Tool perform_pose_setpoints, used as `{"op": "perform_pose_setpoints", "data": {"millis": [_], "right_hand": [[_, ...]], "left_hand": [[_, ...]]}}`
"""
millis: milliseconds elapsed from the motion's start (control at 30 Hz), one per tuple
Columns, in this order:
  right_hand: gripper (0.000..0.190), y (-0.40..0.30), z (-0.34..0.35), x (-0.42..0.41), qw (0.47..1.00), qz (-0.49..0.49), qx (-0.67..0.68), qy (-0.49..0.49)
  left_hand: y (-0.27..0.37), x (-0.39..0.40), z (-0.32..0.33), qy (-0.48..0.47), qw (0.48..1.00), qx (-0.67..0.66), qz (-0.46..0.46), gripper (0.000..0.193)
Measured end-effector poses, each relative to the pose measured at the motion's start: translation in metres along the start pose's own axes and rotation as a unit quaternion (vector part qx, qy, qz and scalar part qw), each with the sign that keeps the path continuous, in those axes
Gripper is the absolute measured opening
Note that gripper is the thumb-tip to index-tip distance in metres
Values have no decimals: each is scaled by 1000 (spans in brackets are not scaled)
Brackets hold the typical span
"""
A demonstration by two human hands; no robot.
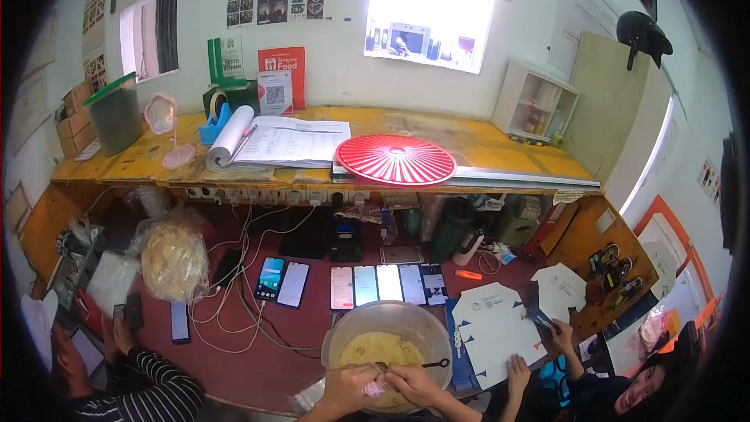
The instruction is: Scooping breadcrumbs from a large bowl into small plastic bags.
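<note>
A round translucent plastic tub (pixel 331 337) with yellow crumbly powder (pixel 381 347) stands at the desk's near edge. Above it my left hand (pixel 350 390) and my right hand (pixel 415 385) meet, their fingers closed around a small thin plastic bag (pixel 374 388) with pink on it. A black-handled spoon or scoop (pixel 435 364) sticks out to the right over the powder; its other end lies by my fingers, and which hand touches it I cannot tell. Several smartphones (pixel 389 284) lie in a row just beyond the tub.
White cardboard sheets (pixel 498 328) lie at right under a co-worker's hands (pixel 518 372). A person in a striped sleeve (pixel 158 384) holds a phone at left. White cables (pixel 240 299) cross the maroon desk (pixel 234 369). A red round lid (pixel 396 159) rests on the yellow shelf (pixel 492 149).
</note>
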State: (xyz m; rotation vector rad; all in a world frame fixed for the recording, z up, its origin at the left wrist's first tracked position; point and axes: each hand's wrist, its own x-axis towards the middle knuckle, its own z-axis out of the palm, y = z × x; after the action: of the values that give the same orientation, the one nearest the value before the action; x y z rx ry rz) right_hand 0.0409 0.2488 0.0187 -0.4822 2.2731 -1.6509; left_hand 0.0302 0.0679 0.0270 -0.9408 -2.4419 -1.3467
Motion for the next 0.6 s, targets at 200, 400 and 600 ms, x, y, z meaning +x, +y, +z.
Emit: {"op": "perform_pose_setpoints", "data": {"millis": [200,400,600], "right_hand": [[19,-4,-12,12,977,6,-163,137],[9,-15,-48,26,991,-16,-111,79],[32,-42,-58,30,975,-21,-216,49]], "left_hand": [[-3,1,-1,-4,974,126,-188,34],[-49,37,-25,-150,969,152,-125,21],[-13,55,-11,-65,984,160,-35,53]]}}
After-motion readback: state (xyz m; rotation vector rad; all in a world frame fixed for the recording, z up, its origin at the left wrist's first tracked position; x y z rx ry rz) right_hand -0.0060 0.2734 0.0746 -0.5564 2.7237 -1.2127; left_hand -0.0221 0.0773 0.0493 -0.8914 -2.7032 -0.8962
